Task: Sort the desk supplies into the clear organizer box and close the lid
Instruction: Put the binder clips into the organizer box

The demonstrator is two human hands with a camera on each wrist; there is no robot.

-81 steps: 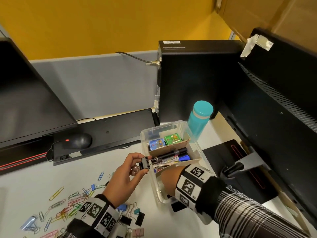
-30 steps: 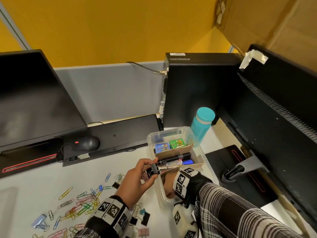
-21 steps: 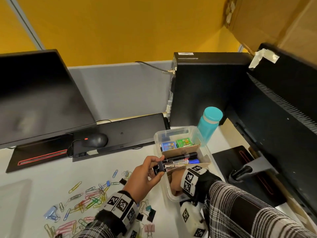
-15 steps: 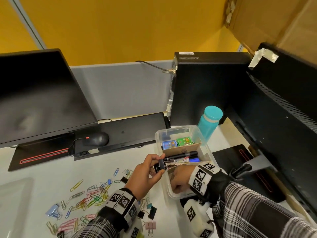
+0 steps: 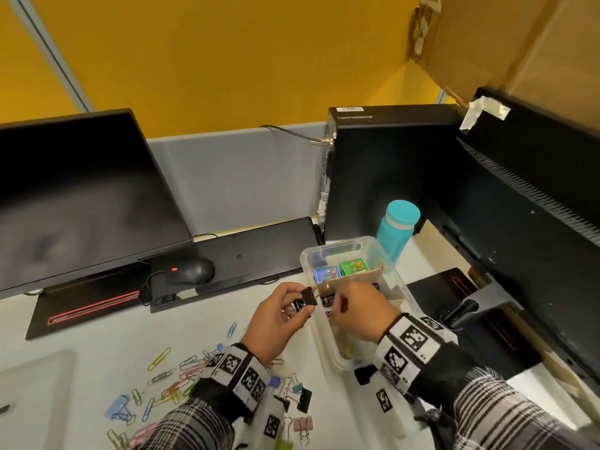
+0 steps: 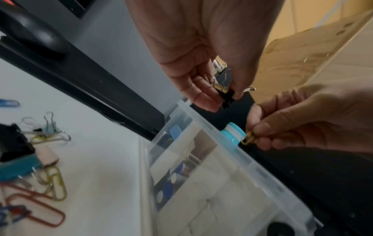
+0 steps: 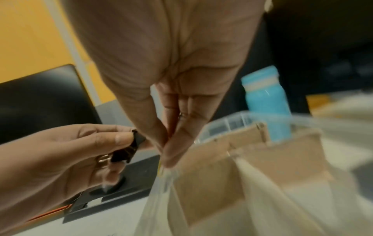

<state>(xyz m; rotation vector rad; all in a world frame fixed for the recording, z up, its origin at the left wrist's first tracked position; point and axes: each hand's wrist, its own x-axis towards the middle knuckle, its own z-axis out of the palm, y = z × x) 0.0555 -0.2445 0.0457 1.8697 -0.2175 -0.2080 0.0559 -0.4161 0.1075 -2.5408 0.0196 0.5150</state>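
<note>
The person's left hand [image 5: 281, 315] pinches a small black metal binder clip [image 5: 306, 301] between thumb and fingertips, level with the rim of the clear plastic organizer box [image 5: 402, 289] just right of those fingers, likely ready to drop it in. The right hand [image 5: 358, 311], over the box, pinches a small gold clip [image 6: 248, 138]; coloured paper clips [image 5: 168, 383] lie below the left wrist, unsorted.

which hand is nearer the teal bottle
Right. The right hand is over the clear organizer box, which stands just in front of the teal bottle. The left hand holds a black binder clip outside the box's left wall, farther away.
</note>
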